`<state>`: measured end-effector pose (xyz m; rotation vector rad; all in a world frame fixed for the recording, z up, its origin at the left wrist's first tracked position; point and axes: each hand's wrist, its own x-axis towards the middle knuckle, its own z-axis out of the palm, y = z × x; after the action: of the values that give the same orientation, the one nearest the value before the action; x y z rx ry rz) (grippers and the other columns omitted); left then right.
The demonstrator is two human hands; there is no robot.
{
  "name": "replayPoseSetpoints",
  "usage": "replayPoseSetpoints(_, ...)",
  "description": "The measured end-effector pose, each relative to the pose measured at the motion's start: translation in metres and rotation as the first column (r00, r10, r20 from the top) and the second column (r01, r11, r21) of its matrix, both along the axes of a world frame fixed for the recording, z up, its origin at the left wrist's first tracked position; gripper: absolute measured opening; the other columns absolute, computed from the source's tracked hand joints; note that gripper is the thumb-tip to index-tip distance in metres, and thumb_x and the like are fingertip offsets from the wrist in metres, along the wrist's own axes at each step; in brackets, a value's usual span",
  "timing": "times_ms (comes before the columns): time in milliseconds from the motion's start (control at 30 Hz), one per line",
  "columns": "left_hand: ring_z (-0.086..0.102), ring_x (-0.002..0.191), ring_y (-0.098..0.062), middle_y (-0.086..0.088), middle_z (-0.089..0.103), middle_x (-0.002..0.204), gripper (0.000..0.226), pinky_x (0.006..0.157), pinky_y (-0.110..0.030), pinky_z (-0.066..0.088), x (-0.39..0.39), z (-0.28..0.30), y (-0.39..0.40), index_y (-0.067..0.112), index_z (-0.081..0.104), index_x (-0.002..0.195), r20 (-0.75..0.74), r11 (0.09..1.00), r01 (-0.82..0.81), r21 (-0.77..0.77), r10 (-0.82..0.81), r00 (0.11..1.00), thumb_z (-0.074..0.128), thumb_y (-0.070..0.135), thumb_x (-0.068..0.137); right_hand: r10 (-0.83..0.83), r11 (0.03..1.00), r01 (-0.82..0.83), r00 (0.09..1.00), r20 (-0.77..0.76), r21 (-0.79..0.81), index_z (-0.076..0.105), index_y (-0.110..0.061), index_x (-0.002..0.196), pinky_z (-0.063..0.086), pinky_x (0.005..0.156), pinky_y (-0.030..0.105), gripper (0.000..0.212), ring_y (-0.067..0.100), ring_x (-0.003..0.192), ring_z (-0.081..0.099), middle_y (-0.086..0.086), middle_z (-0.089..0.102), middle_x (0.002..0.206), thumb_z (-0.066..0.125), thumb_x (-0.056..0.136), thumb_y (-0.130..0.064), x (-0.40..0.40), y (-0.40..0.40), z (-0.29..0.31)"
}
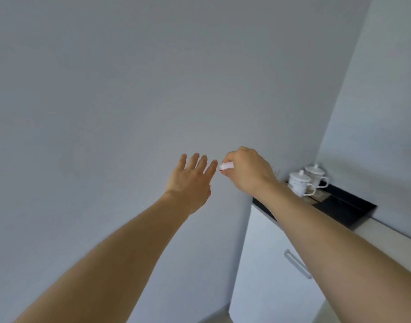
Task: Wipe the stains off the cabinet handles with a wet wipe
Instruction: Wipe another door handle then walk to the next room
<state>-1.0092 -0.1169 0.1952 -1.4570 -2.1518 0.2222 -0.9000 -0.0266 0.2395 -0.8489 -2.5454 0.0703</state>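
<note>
Fingers: left hand (pixel 189 183) spread open, right hand (pixel 245 171) curled round wet wipe (pixel 226 165)
Room: plain grey wall (pixel 153 78), white cabinet (pixel 265 264) lower right
Wipe: pokes out beside left fingertips

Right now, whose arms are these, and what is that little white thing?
These are a person's own arms, filmed by a camera worn on their head, so you see what they see. The left hand is open, fingers straight, holding nothing. The right hand has its fingers curled round a small white thing, probably the wet wipe. Low on the right stands a white cabinet with a handle. On top, a black tray carries two lidded white cups.
</note>
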Motion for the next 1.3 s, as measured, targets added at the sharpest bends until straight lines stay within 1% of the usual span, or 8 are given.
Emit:
replayPoseSetpoints(200,0.003,0.145,-0.029,-0.009,0.005,0.157,0.063,0.116,-0.045,0.005,-0.022,0.009,-0.075,0.014,-0.006,0.150,-0.012,0.993,-0.117,0.018,0.117,0.993,0.026,0.039,0.102,0.131,0.991,-0.131,0.991,-0.025,0.012,0.067,-0.011,0.096,0.049,0.074,0.034,0.022,0.027,0.087,0.060,0.006,0.055,0.100,0.049,0.096,-0.024,-0.038,-0.068,0.003)
replayPoseSetpoints(433,0.002,0.145,-0.029,-0.009,0.005,0.157,0.064,0.117,-0.045,0.004,-0.046,0.003,-0.188,0.014,-0.009,0.150,-0.004,0.968,-0.252,0.006,0.252,0.968,0.025,0.039,0.102,0.234,0.972,-0.235,0.972,-0.020,-0.029,0.067,-0.008,0.094,0.052,0.078,0.037,0.021,0.028,0.088,0.060,0.007,0.057,0.100,0.050,0.095,-0.019,-0.069,-0.158,-0.002)
replayPoseSetpoints(633,0.003,0.145,-0.029,-0.010,0.006,0.157,0.064,0.117,-0.044,0.005,-0.062,-0.004,-0.308,0.014,-0.009,0.150,-0.004,0.921,-0.390,0.023,0.390,0.921,0.024,0.040,0.102,0.379,0.923,-0.379,0.925,-0.005,-0.064,0.068,-0.011,0.094,0.047,0.070,0.031,0.019,0.027,0.085,0.060,0.005,0.056,0.100,0.051,0.095,-0.020,-0.105,-0.260,-0.015)
replayPoseSetpoints(700,0.003,0.145,-0.028,-0.009,0.006,0.157,0.064,0.117,-0.043,0.005,-0.067,-0.005,-0.351,0.014,-0.009,0.150,0.001,0.895,-0.445,0.025,0.445,0.895,0.024,0.040,0.102,0.437,0.898,-0.436,0.900,-0.001,-0.066,0.068,-0.011,0.094,0.046,0.070,0.031,0.019,0.027,0.085,0.060,0.005,0.056,0.101,0.051,0.095,-0.020,-0.120,-0.298,-0.019)
replayPoseSetpoints(833,0.004,0.145,-0.028,-0.009,0.007,0.158,0.063,0.117,-0.043,0.005,-0.071,-0.009,-0.441,0.015,-0.008,0.150,0.018,0.824,-0.566,0.033,0.566,0.824,0.024,0.040,0.102,0.575,0.816,-0.576,0.817,-0.024,-0.051,0.067,-0.011,0.096,0.046,0.069,0.029,0.020,0.026,0.085,0.060,0.005,0.056,0.100,0.051,0.096,-0.021,-0.148,-0.382,-0.021)
replayPoseSetpoints(967,0.005,0.145,-0.028,-0.009,0.008,0.157,0.064,0.117,-0.043,0.006,-0.072,-0.009,-0.529,0.016,-0.006,0.151,0.024,0.725,-0.688,0.046,0.687,0.726,0.026,0.041,0.102,0.701,0.712,-0.702,0.712,-0.038,-0.009,0.068,-0.009,0.094,0.049,0.070,0.031,0.021,0.026,0.082,0.061,0.006,0.057,0.098,0.052,0.096,-0.021,-0.170,-0.469,-0.018)
replayPoseSetpoints(1133,0.006,0.145,-0.027,-0.009,0.008,0.157,0.063,0.117,-0.043,0.006,-0.076,-0.002,-0.635,0.016,-0.004,0.151,0.039,0.569,-0.818,0.084,0.818,0.574,0.027,0.041,0.102,0.839,0.544,-0.839,0.544,-0.023,0.010,0.067,-0.007,0.093,0.050,0.072,0.034,0.023,0.029,0.083,0.060,0.008,0.056,0.096,0.049,0.096,-0.021,-0.204,-0.579,-0.006)
replayPoseSetpoints(1300,0.005,0.145,-0.028,-0.009,0.007,0.158,0.063,0.117,-0.044,0.005,-0.081,-0.004,-0.742,0.017,-0.004,0.151,0.065,0.375,-0.924,0.067,0.923,0.379,0.027,0.042,0.102,0.936,0.351,-0.936,0.350,-0.039,0.014,0.068,-0.010,0.091,0.049,0.073,0.032,0.023,0.024,0.085,0.059,0.005,0.057,0.098,0.052,0.095,-0.025,-0.239,-0.692,-0.005)
